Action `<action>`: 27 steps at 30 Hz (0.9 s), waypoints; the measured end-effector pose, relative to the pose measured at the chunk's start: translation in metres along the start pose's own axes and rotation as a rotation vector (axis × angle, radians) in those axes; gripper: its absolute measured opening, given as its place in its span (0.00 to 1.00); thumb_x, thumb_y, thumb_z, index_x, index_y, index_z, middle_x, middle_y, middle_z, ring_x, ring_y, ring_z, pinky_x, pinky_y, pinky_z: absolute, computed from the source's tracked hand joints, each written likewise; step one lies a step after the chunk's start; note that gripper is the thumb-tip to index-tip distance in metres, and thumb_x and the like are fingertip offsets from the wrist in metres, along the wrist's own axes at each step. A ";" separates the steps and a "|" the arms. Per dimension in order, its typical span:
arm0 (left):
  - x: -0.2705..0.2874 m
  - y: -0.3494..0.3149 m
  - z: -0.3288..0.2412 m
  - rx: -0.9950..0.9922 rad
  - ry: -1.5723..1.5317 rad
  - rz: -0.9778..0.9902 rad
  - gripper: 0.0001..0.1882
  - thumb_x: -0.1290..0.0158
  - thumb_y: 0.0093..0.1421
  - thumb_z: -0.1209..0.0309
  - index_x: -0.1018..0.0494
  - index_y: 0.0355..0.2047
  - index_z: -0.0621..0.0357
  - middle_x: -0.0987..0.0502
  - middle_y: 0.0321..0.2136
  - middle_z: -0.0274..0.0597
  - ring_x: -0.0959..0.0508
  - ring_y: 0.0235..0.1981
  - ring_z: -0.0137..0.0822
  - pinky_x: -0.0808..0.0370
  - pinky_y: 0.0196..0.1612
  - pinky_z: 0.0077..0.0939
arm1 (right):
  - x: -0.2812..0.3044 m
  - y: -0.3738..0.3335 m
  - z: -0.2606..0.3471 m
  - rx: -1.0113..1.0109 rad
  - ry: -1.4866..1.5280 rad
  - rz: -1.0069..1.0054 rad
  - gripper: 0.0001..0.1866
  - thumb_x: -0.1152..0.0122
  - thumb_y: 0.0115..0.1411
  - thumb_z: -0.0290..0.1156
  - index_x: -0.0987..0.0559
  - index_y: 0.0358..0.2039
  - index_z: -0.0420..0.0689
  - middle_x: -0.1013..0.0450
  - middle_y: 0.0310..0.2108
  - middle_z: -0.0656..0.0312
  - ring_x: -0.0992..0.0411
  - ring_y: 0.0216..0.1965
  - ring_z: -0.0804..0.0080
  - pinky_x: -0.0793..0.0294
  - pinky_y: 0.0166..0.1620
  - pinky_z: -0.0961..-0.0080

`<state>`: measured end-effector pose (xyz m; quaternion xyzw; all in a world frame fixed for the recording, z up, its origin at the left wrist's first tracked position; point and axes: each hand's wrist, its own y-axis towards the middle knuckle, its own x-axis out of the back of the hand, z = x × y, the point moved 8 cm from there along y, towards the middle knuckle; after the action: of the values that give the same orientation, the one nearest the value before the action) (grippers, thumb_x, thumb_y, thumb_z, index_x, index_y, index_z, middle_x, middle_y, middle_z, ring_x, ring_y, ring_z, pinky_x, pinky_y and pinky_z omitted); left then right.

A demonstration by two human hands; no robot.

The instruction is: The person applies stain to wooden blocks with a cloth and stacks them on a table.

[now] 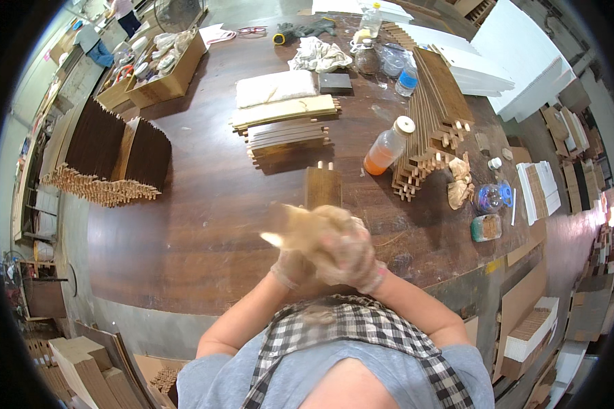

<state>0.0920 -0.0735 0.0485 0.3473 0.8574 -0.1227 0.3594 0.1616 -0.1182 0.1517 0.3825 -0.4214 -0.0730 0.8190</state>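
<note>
Black-and-white checked apron [382, 330] straps cross a grey shirt [205, 375] at the lower edge, with both forearms reaching forward from it. Pale gloves cover the hands, which meet over the near side of the brown counter [205, 225]. Right hand [353, 253] has its grip closed about a blurred tan piece [293, 228], perhaps cloth, which sticks out to the left. Left hand [295, 264] sits low behind it, mostly hidden, so I cannot tell whether its grip is clenched or released. Just beyond the hands lies a brown board [323, 187], two pale pegs at its far end, its near end covered by them.

Farther up the counter are a small stack of pegged slats [290, 142] and a dark block [335, 84]. To the right stands a white-capped bottle [389, 146] with orange liquid, beside a long row of pegged boards [443, 85]. Well to the left, more pegged boards form a large stack [92, 146].
</note>
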 end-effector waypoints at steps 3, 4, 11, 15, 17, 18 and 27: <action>-0.013 -0.003 0.012 0.315 -0.355 -0.250 0.29 0.60 0.70 0.49 0.39 0.63 0.52 0.33 0.59 0.47 0.26 0.54 0.39 0.21 0.50 0.39 | -0.020 0.010 -0.039 -0.017 -0.094 0.001 0.30 0.37 0.55 0.35 0.33 0.59 0.55 0.34 0.51 0.54 0.32 0.39 0.68 0.31 0.30 0.70; -0.016 -0.005 0.019 0.381 -0.455 -0.154 0.29 0.61 0.69 0.48 0.39 0.63 0.53 0.31 0.57 0.47 0.26 0.54 0.39 0.20 0.49 0.39 | -0.018 0.019 -0.053 -0.007 -0.152 -0.047 0.32 0.36 0.54 0.33 0.34 0.60 0.55 0.33 0.50 0.54 0.32 0.37 0.67 0.31 0.30 0.70; -0.003 -0.017 0.029 0.507 -0.534 -0.207 0.33 0.67 0.68 0.41 0.34 0.58 0.53 0.24 0.45 0.45 0.21 0.40 0.41 0.20 0.39 0.36 | 0.026 0.056 -0.133 -0.367 0.301 -0.300 0.39 0.34 0.48 0.19 0.36 0.62 0.52 0.31 0.50 0.55 0.25 0.44 0.60 0.17 0.40 0.72; -0.003 0.002 0.025 0.379 -0.613 -0.187 0.30 0.65 0.69 0.43 0.36 0.59 0.51 0.27 0.50 0.46 0.24 0.47 0.42 0.22 0.46 0.40 | -0.013 0.043 -0.078 0.048 0.109 -0.301 0.36 0.34 0.52 0.29 0.36 0.61 0.49 0.31 0.48 0.53 0.26 0.40 0.60 0.22 0.38 0.67; 0.010 -0.003 0.019 0.361 -0.385 -0.318 0.29 0.65 0.69 0.44 0.36 0.59 0.52 0.28 0.51 0.45 0.25 0.47 0.42 0.24 0.49 0.39 | -0.034 0.025 -0.054 -0.006 0.015 -0.165 0.30 0.36 0.53 0.37 0.31 0.57 0.49 0.31 0.46 0.54 0.27 0.39 0.63 0.28 0.35 0.64; 0.016 0.004 0.020 0.293 -0.359 -0.233 0.29 0.63 0.69 0.44 0.37 0.59 0.52 0.28 0.51 0.45 0.25 0.47 0.42 0.24 0.50 0.39 | -0.040 0.017 -0.038 -0.013 -0.043 -0.088 0.28 0.37 0.54 0.42 0.30 0.55 0.50 0.31 0.47 0.54 0.28 0.40 0.65 0.30 0.35 0.66; 0.028 0.011 -0.032 0.158 -0.276 -0.221 0.30 0.54 0.66 0.46 0.39 0.60 0.50 0.27 0.47 0.43 0.23 0.45 0.41 0.21 0.47 0.38 | -0.003 -0.006 -0.052 -0.642 1.408 -0.404 0.38 0.40 0.61 0.28 0.47 0.69 0.48 0.43 0.64 0.53 0.26 0.48 0.64 0.20 0.46 0.75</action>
<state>0.0689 -0.0367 0.0522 0.2579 0.8206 -0.2748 0.4297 0.1998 -0.0915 0.1273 0.1535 0.3137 -0.0791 0.9337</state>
